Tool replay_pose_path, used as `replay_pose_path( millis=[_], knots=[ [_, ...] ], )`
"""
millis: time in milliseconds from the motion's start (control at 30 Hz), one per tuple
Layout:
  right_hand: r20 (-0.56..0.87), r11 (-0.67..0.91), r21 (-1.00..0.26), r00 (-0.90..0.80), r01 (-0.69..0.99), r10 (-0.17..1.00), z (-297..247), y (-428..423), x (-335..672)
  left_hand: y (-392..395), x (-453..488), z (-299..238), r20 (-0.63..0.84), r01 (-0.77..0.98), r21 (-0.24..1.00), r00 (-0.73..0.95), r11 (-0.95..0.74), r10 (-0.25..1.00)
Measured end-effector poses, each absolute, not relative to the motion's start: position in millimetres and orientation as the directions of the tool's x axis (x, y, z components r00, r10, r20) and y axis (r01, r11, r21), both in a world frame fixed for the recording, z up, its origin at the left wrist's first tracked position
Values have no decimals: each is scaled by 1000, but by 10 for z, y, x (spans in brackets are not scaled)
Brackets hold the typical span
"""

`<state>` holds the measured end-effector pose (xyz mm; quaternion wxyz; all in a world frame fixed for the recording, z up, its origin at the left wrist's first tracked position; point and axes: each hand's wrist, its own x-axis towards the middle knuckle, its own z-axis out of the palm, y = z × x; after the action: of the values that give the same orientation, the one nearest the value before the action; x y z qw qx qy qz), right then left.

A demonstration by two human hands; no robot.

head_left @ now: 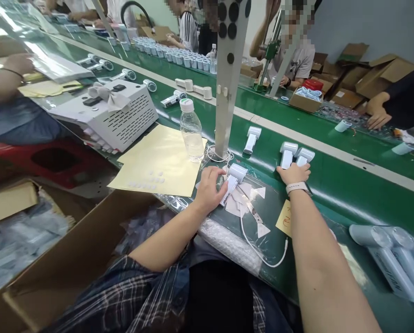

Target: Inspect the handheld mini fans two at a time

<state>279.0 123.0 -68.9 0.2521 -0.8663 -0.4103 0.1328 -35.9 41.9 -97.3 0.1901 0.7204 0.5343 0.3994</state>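
My left hand (pixel 210 188) is at the work mat, fingers curved and apart. Its thumb lies against the handle of a pale-blue, T-shaped device (pixel 237 172), which looks like a small hair dryer. Under and beside this device are white paper pieces (pixel 234 206) and a thin metal strip (pixel 253 212). On the green belt, my right hand (pixel 295 174) spans the handle ends of two similar devices, the left one (pixel 287 155) and the right one (pixel 304 156), thumb on one side and fingers on the other. Another such device (pixel 252 139) lies farther left.
A water bottle (pixel 192 134) stands on yellow paper (pixel 158 157) with small white dots. Beside it rise a metal post (pixel 226 92) and a perforated box (pixel 124 120). A white cable (pixel 252 252) loops over the mat. More devices (pixel 389 259) lie right. Co-workers sit across the belt.
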Motion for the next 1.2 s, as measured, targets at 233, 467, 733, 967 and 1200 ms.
replay_pose_path(
  millis=[233, 467, 733, 967, 1200],
  knots=[
    [-34, -185, -791, 259, 583, 965, -271, -85, 2775, -122, 359, -908, 216, -387, 922, 474, -18, 854],
    [190, 179, -686, -65, 705, 980, -480, -1428, 2434, -260, 818, -827, -133, -591, 641, 542, 489, 830],
    [226, -67, -671, 289, 738, 930, -975, -1375, 2381, -251, 650, -666, -17, -664, 651, 472, 368, 881],
    [-209, -209, -957, 20, 201, 978, -634, -1549, 2028, -181, 485, -532, 61, -659, 693, 459, 293, 886],
    [24, 18, -995, 55, 102, 998, -604, -1453, 1678, -210, 490, -440, 98, -653, 712, 457, 258, 884]
  ],
)
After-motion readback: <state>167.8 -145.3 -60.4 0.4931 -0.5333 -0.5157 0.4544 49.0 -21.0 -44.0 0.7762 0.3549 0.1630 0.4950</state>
